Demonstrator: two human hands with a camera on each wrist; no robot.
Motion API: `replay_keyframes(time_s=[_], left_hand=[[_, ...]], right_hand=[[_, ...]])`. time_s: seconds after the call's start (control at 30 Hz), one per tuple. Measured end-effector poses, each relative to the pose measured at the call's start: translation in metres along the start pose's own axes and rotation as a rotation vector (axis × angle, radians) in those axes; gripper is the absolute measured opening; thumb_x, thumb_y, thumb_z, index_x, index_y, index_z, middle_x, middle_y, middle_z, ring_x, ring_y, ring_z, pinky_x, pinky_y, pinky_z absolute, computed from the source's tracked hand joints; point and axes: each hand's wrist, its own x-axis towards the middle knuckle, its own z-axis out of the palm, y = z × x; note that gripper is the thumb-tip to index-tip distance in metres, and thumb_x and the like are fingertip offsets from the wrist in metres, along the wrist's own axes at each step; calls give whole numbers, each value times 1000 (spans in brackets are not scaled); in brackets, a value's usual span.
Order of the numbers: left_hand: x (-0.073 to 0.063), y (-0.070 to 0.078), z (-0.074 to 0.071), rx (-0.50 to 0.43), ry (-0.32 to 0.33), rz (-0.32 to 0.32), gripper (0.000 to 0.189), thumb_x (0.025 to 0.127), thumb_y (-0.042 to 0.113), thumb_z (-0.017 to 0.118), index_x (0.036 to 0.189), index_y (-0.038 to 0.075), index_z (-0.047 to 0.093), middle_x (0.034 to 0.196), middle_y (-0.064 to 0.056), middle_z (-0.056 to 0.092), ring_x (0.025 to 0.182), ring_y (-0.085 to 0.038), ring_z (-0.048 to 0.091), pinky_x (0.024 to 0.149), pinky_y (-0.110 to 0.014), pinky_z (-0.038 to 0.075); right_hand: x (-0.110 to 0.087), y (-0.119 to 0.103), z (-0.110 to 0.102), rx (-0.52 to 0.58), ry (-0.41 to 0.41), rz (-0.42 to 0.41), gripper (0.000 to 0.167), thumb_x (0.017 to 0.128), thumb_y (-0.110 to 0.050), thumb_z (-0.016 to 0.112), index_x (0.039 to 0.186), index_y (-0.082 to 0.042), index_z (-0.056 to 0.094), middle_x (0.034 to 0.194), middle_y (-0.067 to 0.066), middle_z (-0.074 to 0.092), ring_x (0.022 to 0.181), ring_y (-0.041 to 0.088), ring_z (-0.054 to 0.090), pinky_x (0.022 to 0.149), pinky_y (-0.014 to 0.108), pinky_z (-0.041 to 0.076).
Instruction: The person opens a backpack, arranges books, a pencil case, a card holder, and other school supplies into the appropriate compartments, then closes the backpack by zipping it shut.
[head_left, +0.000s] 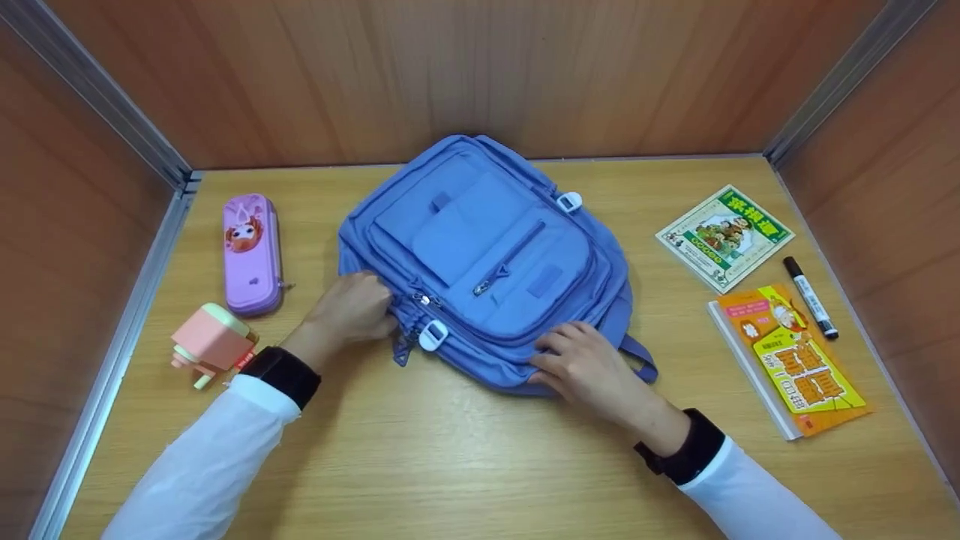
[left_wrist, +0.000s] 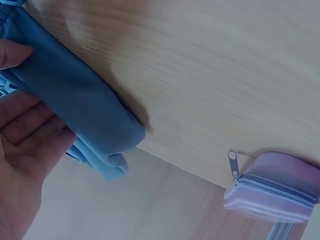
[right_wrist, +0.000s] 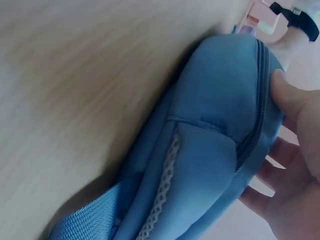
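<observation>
Left hand (head_left: 350, 306) and right hand (head_left: 587, 369), both curled, grip the backpack (head_left: 480, 225) by its edges, table (head_left: 450, 469) stretching in front.

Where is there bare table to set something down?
Between the white sleeves, on the near side of the blue backpack; between backpack and purple case; between backpack and green booklet. It's crowded at right, where booklet, marker and orange book cluster, and at left, where the pink toy sits close to the case.
</observation>
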Motion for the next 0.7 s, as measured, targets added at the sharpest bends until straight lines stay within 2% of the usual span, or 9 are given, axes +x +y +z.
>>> replay_keyframes(time_s=[0.43, 0.6, 0.7], left_hand=[[-18, 25, 3, 77, 31, 52, 47, 81, 17, 78, 54, 15, 39, 57, 0, 45, 53, -19, 45, 45, -34, 43], [-23, 32, 6, 77, 83, 94, 46, 82, 18, 81, 54, 13, 44, 58, -1, 49, 53, -19, 48, 46, -34, 45], [-25, 37, 7, 67, 114, 102, 44, 82, 19, 81, 54, 11, 48, 60, -3, 53, 54, -21, 51, 47, -35, 46]], right_hand=[[-10, 29, -17, 38, -41, 119, 14, 92, -12, 81, 105, -6, 80, 107, 9, 73, 104, 28, 67, 100, 46, 52], [-9, 38, -21, 28, -58, 166, 16, 90, -7, 82, 105, -5, 80, 109, 10, 73, 107, 30, 68, 110, 57, 46], [-8, 44, -22, 17, -68, 181, 17, 90, -5, 82, 106, -3, 79, 110, 11, 73, 109, 31, 67, 110, 57, 45]])
